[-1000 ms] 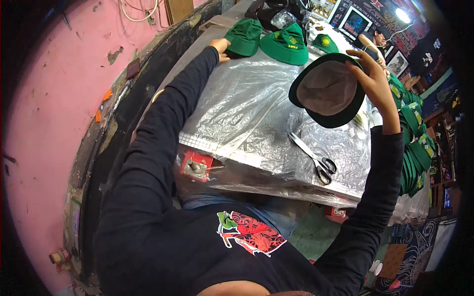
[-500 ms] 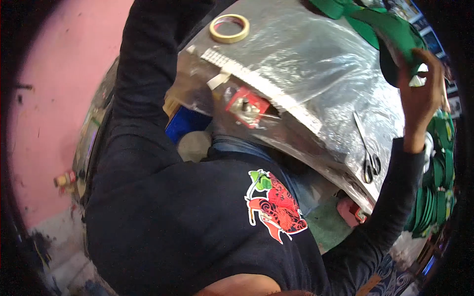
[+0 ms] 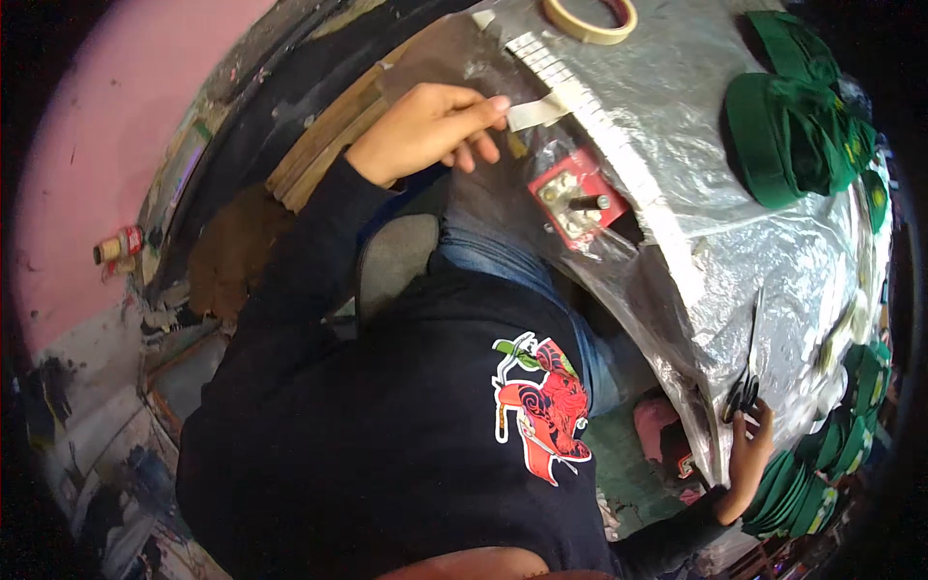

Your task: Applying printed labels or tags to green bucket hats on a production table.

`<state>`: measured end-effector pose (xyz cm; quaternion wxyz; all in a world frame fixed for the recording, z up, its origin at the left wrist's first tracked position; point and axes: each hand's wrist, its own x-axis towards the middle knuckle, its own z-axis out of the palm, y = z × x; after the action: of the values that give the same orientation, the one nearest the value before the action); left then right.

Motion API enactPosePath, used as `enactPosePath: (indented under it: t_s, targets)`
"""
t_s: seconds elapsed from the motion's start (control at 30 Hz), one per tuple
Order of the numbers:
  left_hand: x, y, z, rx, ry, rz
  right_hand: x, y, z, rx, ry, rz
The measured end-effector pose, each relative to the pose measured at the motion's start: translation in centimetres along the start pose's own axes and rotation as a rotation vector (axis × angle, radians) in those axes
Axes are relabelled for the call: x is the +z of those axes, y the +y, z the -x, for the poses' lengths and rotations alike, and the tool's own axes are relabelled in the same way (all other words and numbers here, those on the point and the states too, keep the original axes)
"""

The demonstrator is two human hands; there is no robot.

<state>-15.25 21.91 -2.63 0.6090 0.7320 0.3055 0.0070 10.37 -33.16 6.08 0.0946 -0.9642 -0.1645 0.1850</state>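
Note:
My left hand (image 3: 440,130) is above the near edge of the plastic-covered table (image 3: 812,271), thumb and fingers pinching a short pale tape strip (image 3: 532,114). Beside it, a band of small white squares (image 3: 628,164) runs along the edge, with a red block with metal fitting and post (image 3: 570,198) below. My right hand (image 3: 749,445) grips the handles of black-handled scissors (image 3: 742,391) lying on the plastic at the table's right end. A masking tape roll (image 3: 594,34) lies above the white squares. Green bucket hats (image 3: 783,145) lie in a heap at upper right.
More green hats (image 3: 807,493) are stacked at lower right. A pink wall (image 3: 97,116) with a dark, worn lower edge is at left. A wooden plank (image 3: 324,140) and a grey seat (image 3: 391,266) are by my left side, with small cans (image 3: 121,246) near the wall.
My left hand has come down from the far side to the tape strip. My right hand has let go of the green hat and moved down onto the scissors.

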Motion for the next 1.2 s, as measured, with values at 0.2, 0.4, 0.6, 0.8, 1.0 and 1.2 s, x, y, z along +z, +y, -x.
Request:
enactPosePath:
  t_s: [0.2, 0.4, 0.6, 0.8, 1.0, 1.2]
  targets:
    - [1.7, 1.0, -0.8, 0.39, 0.484, -0.585, 1.5, 0.1, 0.7, -0.115, 0.151, 0.179]
    - [3.6, 2.0, -1.6, 0.541, 0.537, -0.827, 0.5, -2.0, -1.5, -0.21, 0.088, 0.249]
    - [3.8, 2.3, -2.2, 0.523, 0.527, -0.911, 0.4, -3.8, -1.9, -0.19, 0.072, 0.194]
    - [3.7, 2.4, -2.3, 0.565, 0.523, -0.966, -0.8, -6.7, -1.8, -0.086, -0.125, -0.061]
    - [4.3, 2.8, -2.2, 0.804, 0.659, -0.992, 0.6, -11.5, -1.7, -0.302, -0.211, -0.249]
    - [3.7, 3.7, -1.6, 0.825, 0.63, -0.991, 2.5, -18.8, -2.4, -0.417, -0.13, -0.256]
